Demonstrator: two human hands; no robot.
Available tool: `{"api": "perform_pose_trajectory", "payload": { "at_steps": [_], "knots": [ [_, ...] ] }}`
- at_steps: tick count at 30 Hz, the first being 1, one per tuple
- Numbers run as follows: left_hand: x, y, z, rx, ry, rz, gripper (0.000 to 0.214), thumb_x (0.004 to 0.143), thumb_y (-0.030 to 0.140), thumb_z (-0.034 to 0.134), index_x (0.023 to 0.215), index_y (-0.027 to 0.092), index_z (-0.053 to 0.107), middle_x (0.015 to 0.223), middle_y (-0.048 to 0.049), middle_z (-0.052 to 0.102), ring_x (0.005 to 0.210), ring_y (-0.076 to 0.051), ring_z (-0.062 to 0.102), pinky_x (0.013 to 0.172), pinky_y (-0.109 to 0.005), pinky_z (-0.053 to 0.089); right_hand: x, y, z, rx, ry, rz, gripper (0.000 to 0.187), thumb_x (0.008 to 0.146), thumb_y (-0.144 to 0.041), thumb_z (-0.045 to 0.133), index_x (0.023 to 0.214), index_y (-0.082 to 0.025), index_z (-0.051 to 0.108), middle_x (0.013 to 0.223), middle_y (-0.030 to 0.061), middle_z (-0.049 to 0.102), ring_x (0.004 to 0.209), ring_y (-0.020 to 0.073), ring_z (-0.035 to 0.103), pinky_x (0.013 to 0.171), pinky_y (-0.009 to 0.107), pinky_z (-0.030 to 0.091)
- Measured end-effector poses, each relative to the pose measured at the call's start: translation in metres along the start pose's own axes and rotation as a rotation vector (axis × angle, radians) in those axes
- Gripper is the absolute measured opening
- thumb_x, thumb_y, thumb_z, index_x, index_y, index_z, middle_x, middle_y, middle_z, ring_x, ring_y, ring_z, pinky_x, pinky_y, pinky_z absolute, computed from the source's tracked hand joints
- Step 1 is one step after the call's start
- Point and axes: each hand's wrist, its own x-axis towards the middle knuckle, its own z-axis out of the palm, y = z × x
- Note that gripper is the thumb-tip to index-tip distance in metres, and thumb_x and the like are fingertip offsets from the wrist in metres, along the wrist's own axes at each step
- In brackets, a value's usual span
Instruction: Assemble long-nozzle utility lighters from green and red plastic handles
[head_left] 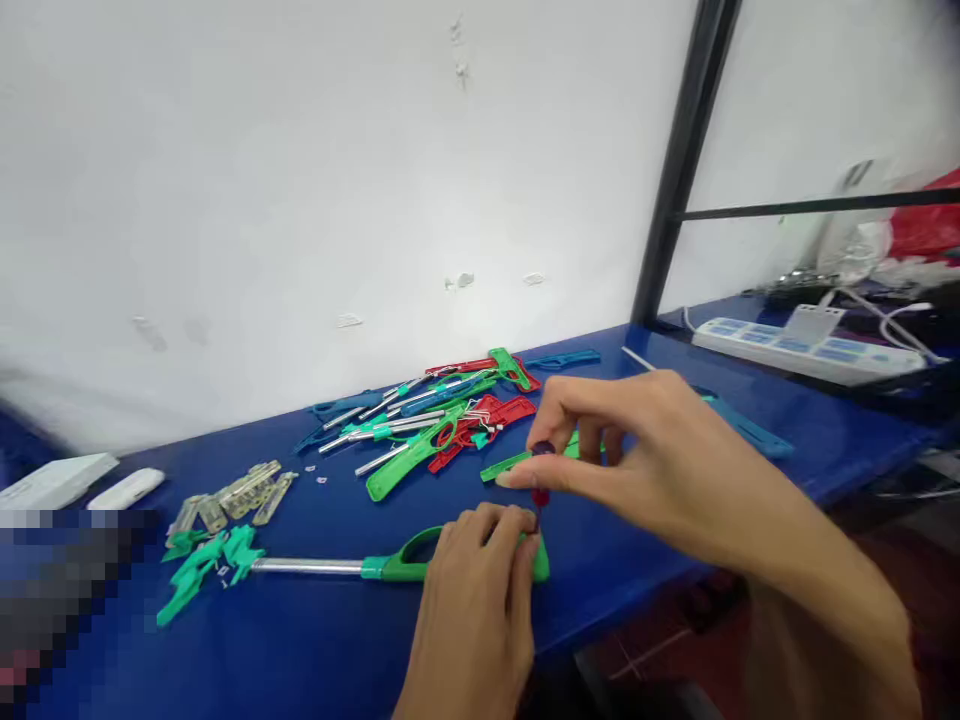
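Lighter (399, 569) lying flat along the near part of the desk (315, 660), metal tube (307, 566) pointing left, green handle end under your left hand (480, 590). That hand is closed over the handle, fingers bent and bunched near its right end. Your right hand (637, 450) pinches a small red-handled tool, by its look a screwdriver (540, 490), between thumb and forefinger; other fingers curled clear of the handle. Shaft stands close to upright over the handle end; tip hidden by the left fingers, so cannot tell whether it is seated. For good work here: press the handle firmly to the desk, since a long thin body will likely swing if the turning force catches it. Left fingertips sit right beside the shaft; best spread them a little, so that a slip misses skin. Hold the shaft square to the handle, push down before you twist, turn with the fingertips rather than the wrist. Soft plastic probably strips easily; go light at the tight end. Mind the tube's far end, where teal pieces (240, 552) lie bunched; a jolt could scatter them. Clear tanks (247, 495) just behind those.
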Motion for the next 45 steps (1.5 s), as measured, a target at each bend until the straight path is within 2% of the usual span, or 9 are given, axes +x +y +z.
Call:
{"api": "perform_pose_trajectory", "payload": {
  "at_steps": [5, 7, 9, 14, 19, 26, 35, 40, 45],
  "knots": [
    [0.003, -0.004, 0.0, 0.047, 0.044, 0.035, 0.024, 0.107, 0.018, 0.042, 0.112, 0.028, 0.064, 0.107, -0.0016, 0.066, 0.094, -0.025, 0.06, 0.085, -0.042, 0.046, -0.009, -0.004, -0.006, 0.097, -0.133, -0.086, 0.011, 0.096, -0.042, 0.071, 0.098, -0.035, 0.078, 0.091, -0.0122, 0.08, 0.075, 0.0081, 0.071, 0.065, 0.018, 0.048],
    [0.002, -0.004, 0.0, 0.061, 0.043, 0.037, 0.025, 0.107, 0.017, 0.042, 0.111, 0.028, 0.064, 0.107, -0.0021, 0.067, 0.094, -0.025, 0.06, 0.083, -0.041, 0.046, -0.011, 0.0, -0.01, 0.18, -0.208, -0.094, 0.018, 0.1, -0.036, 0.065, 0.113, -0.037, 0.078, 0.105, -0.0101, 0.081, 0.088, 0.0107, 0.074, 0.075, 0.018, 0.052],
    [0.002, -0.002, -0.001, 0.063, 0.027, 0.034, 0.026, 0.107, 0.017, 0.042, 0.112, 0.028, 0.065, 0.109, -0.0022, 0.067, 0.095, -0.025, 0.06, 0.084, -0.041, 0.045, -0.011, 0.006, -0.014, 0.244, -0.261, -0.097, 0.024, 0.103, -0.033, 0.06, 0.119, -0.037, 0.078, 0.104, -0.008, 0.082, 0.087, 0.0116, 0.075, 0.077, 0.02, 0.054],
    [0.003, 0.002, -0.002, 0.023, 0.029, 0.0, 0.025, 0.107, 0.016, 0.044, 0.11, 0.028, 0.065, 0.107, -0.0006, 0.067, 0.095, -0.024, 0.061, 0.086, -0.041, 0.045, -0.002, 0.019, -0.015, 0.296, -0.243, 0.015, 0.018, 0.099, -0.038, 0.066, 0.105, -0.034, 0.082, 0.073, -0.0064, 0.077, 0.062, 0.0102, 0.069, 0.059, 0.019, 0.051],
    [0.003, 0.005, -0.004, -0.032, 0.025, -0.013, 0.022, 0.103, 0.013, 0.048, 0.105, 0.027, 0.065, 0.109, -0.0005, 0.067, 0.097, -0.024, 0.063, 0.089, -0.042, 0.046, 0.001, 0.015, -0.009, 0.28, -0.17, 0.038, 0.011, 0.095, -0.038, 0.072, 0.095, -0.033, 0.082, 0.087, -0.0089, 0.08, 0.066, 0.0071, 0.07, 0.065, 0.017, 0.053],
    [-0.002, 0.006, -0.005, -0.046, 0.026, -0.015, 0.015, 0.093, 0.016, 0.067, 0.104, 0.027, 0.064, 0.113, -0.0013, 0.066, 0.107, -0.027, 0.062, 0.095, -0.046, 0.047, -0.003, 0.002, -0.005, 0.099, -0.055, -0.076, 0.007, 0.091, -0.033, 0.077, 0.085, -0.035, 0.079, 0.074, -0.0168, 0.078, 0.058, 0.0029, 0.066, 0.06, 0.017, 0.045],
    [0.0, 0.007, -0.005, -0.049, -0.021, -0.042, 0.012, 0.095, 0.018, 0.071, 0.101, 0.027, 0.067, 0.112, -0.0003, 0.069, 0.107, -0.028, 0.062, 0.094, -0.047, 0.048, -0.003, -0.001, -0.006, -0.011, -0.025, 0.03, 0.017, 0.08, -0.044, 0.085, 0.071, -0.034, 0.075, 0.056, -0.015, 0.066, 0.047, 0.0061, 0.05, 0.048, 0.023, 0.034],
    [0.0, 0.007, -0.004, -0.044, 0.005, -0.04, 0.011, 0.094, 0.018, 0.073, 0.1, 0.025, 0.068, 0.11, -0.0013, 0.07, 0.105, -0.027, 0.063, 0.094, -0.046, 0.049, 0.0, -0.002, -0.001, -0.032, -0.009, 0.009, 0.033, 0.078, -0.056, 0.084, 0.069, -0.028, 0.069, 0.064, -0.0132, 0.07, 0.05, 0.0062, 0.05, 0.05, 0.021, 0.035],
    [0.001, 0.003, -0.001, -0.036, 0.028, -0.016, 0.015, 0.1, 0.015, 0.064, 0.104, 0.025, 0.074, 0.108, -0.0023, 0.071, 0.101, -0.025, 0.065, 0.092, -0.043, 0.051, -0.005, -0.002, -0.005, -0.04, -0.073, -0.004, 0.022, 0.088, -0.05, 0.077, 0.077, -0.032, 0.072, 0.066, -0.0114, 0.071, 0.055, 0.0089, 0.058, 0.05, 0.022, 0.038]
  ]
}}
